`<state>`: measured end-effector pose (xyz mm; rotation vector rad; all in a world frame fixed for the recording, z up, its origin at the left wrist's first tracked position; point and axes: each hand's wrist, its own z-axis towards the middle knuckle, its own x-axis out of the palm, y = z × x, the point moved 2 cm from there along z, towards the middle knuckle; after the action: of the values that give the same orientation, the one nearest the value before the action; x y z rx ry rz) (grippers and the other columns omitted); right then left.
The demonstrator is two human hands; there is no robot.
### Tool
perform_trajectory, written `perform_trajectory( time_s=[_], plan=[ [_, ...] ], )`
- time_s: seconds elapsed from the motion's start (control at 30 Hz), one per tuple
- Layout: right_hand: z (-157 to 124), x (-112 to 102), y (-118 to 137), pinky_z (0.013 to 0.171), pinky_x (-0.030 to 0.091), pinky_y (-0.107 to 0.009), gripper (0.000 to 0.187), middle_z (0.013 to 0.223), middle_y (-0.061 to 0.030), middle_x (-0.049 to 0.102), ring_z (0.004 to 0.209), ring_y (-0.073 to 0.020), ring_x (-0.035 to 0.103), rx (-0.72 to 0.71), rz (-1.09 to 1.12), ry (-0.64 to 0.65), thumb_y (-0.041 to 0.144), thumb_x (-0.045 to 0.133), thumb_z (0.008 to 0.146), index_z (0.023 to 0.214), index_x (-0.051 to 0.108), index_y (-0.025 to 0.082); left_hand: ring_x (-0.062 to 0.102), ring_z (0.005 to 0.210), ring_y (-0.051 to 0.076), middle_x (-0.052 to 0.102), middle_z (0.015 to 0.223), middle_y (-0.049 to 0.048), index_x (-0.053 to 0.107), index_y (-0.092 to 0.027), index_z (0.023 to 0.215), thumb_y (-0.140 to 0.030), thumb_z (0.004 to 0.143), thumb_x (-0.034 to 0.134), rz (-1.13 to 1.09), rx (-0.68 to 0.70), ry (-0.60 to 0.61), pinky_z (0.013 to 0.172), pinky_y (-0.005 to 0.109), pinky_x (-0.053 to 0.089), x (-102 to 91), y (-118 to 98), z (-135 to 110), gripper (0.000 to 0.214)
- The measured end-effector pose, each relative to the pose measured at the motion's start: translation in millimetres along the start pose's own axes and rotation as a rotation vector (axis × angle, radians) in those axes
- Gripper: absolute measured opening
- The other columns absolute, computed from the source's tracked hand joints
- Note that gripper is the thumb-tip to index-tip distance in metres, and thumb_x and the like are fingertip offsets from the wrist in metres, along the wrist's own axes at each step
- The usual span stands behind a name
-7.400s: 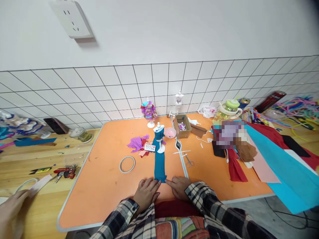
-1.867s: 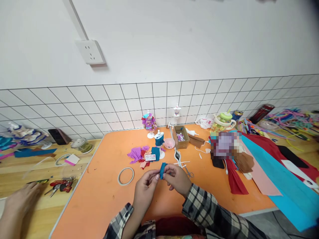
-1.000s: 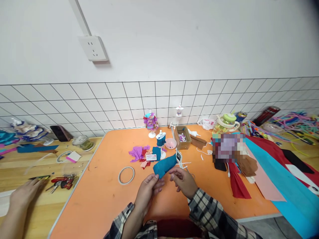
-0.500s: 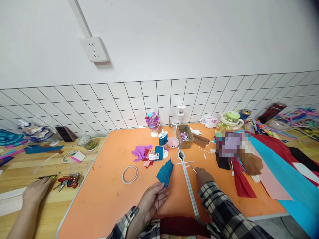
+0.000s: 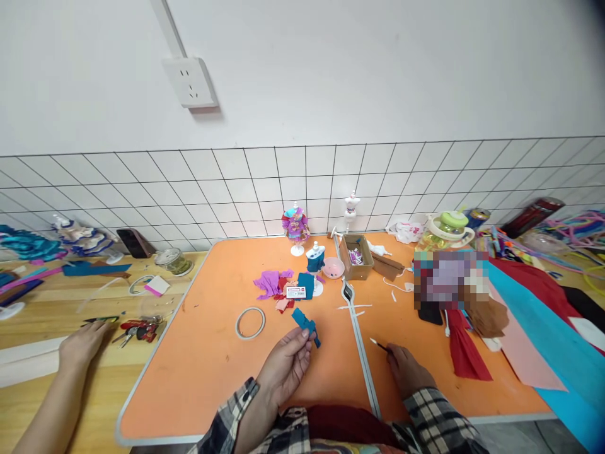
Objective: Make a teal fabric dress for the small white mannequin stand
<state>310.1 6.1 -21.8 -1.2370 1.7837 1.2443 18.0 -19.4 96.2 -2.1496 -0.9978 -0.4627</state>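
In my left hand [image 5: 288, 359] a small teal piece of crinkled paper or cloth [image 5: 303, 320] is pinched between thumb and fingers, over the orange board. My right hand [image 5: 410, 371] is closed round a thin dark stick with a white tip [image 5: 379, 345], just right of the board's centre strip. Beyond my left hand lie purple, red and pink scraps, including a purple piece [image 5: 270, 284], with a small white labelled box [image 5: 295, 292] on them. Behind these stands a small dress form in teal [image 5: 315, 257]. A roll of tape [image 5: 250, 323] lies flat to the left.
A pink bowl [image 5: 333, 268], a brown box [image 5: 358, 271] and a glass teapot [image 5: 447, 232] stand toward the wall. Coloured sheets [image 5: 529, 302] cover the right side. At far left, another person's hand [image 5: 85, 343] rests on the wooden table near keys [image 5: 142, 330].
The teal piece, spread wide before, now looks narrower and turned in my left hand. My right hand has drawn back toward me with the stick. The view has shifted slightly left.
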Motion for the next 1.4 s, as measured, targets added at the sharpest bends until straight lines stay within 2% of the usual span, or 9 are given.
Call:
perform_trajectory(
  time_s=[0.13, 0.2, 0.27, 0.37, 0.43, 0.5, 0.63, 1.0, 1.4],
  plan=[
    [-16, -17, 44, 0.066, 0.054, -0.035, 0.027, 0.097, -0.0084, 0.061, 0.074, -0.0203, 0.063, -0.099, 0.431, -0.081, 0.028, 0.050, 0.080, 0.105, 0.055, 0.020, 0.067, 0.057, 0.009, 0.072, 0.075, 0.0046, 0.066, -0.011, 0.082, -0.004, 0.076, 0.070, 0.033, 0.073, 0.017, 0.050, 0.013, 0.054, 7.9, -11, -2, 0.010],
    [-28, -40, 81, 0.045, 0.051, -0.029, 0.028, 0.094, -0.0057, 0.060, 0.064, -0.0179, 0.061, -0.218, 0.659, 0.059, 0.037, 0.056, 0.076, 0.099, 0.054, 0.021, 0.067, 0.061, 0.009, 0.072, 0.076, 0.0039, 0.067, -0.011, 0.082, -0.004, 0.073, 0.073, 0.066, 0.116, 0.058, 0.054, 0.013, 0.054, 18.7, -20, -6, 0.014],
    [-40, -70, 120, 0.043, 0.049, -0.024, 0.022, 0.077, 0.0000, 0.059, 0.060, -0.0155, 0.061, -0.317, 0.775, 0.190, 0.035, 0.056, 0.076, 0.093, 0.053, 0.022, 0.065, 0.061, 0.008, 0.070, 0.074, 0.0021, 0.068, -0.012, 0.081, -0.005, 0.068, 0.077, 0.101, 0.173, 0.129, 0.055, 0.012, 0.053, 33.6, -30, -14, 0.017],
    [-52, -117, 163, 0.042, 0.043, -0.020, 0.019, 0.078, 0.0025, 0.059, 0.044, -0.0069, 0.053, -0.507, 0.757, 0.208, 0.031, 0.050, 0.081, 0.096, 0.054, 0.022, 0.063, 0.061, 0.006, 0.069, 0.078, -0.0002, 0.068, -0.014, 0.086, -0.011, 0.065, 0.081, 0.122, 0.277, 0.239, 0.060, 0.013, 0.053, 56.2, -44, -30, 0.024],
    [-55, -141, 180, 0.048, 0.043, -0.020, 0.020, 0.071, 0.0040, 0.055, 0.048, -0.0073, 0.051, -0.636, 0.634, 0.074, 0.030, 0.059, 0.076, 0.093, 0.056, 0.021, 0.063, 0.064, 0.006, 0.068, 0.080, -0.0015, 0.066, -0.016, 0.090, -0.013, 0.066, 0.081, 0.128, 0.342, 0.277, 0.062, 0.014, 0.054, 66.8, -50, -40, 0.028],
    [-55, -154, 191, 0.054, 0.043, -0.022, 0.026, 0.079, 0.0018, 0.056, 0.055, -0.0084, 0.051, -0.723, 0.549, -0.040, 0.031, 0.066, 0.070, 0.091, 0.056, 0.020, 0.062, 0.066, 0.006, 0.067, 0.081, -0.0022, 0.065, -0.017, 0.095, -0.015, 0.067, 0.080, 0.135, 0.398, 0.291, 0.063, 0.014, 0.054, 72.3, -54, -47, 0.032],
    [-54, -159, 202, 0.060, 0.041, -0.025, 0.031, 0.083, 0.0014, 0.055, 0.059, -0.0099, 0.048, -0.783, 0.444, -0.101, 0.032, 0.070, 0.065, 0.089, 0.056, 0.020, 0.062, 0.064, 0.007, 0.067, 0.081, -0.0016, 0.063, -0.017, 0.099, -0.017, 0.068, 0.080, 0.144, 0.448, 0.303, 0.063, 0.016, 0.054, 72.0, -54, -49, 0.036],
    [-68, -156, 206, 0.056, 0.032, -0.023, 0.026, 0.072, 0.0049, 0.055, 0.057, -0.0098, 0.045, -0.661, 0.348, -0.105, 0.035, 0.073, 0.064, 0.082, 0.060, 0.022, 0.064, 0.066, 0.010, 0.070, 0.080, 0.0007, 0.062, -0.017, 0.099, -0.018, 0.062, 0.083, 0.226, 0.474, 0.251, 0.065, 0.019, 0.053, 63.8, -49, -51, 0.042],
    [-76, -149, 206, 0.055, 0.030, -0.023, 0.022, 0.068, 0.0052, 0.055, 0.057, -0.0103, 0.046, -0.651, 0.308, -0.161, 0.036, 0.070, 0.067, 0.081, 0.059, 0.023, 0.063, 0.065, 0.011, 0.070, 0.079, 0.0011, 0.063, -0.017, 0.094, -0.020, 0.062, 0.083, 0.217, 0.553, 0.207, 0.063, 0.020, 0.052, 62.0, -41, -53, 0.038]
  ],
)
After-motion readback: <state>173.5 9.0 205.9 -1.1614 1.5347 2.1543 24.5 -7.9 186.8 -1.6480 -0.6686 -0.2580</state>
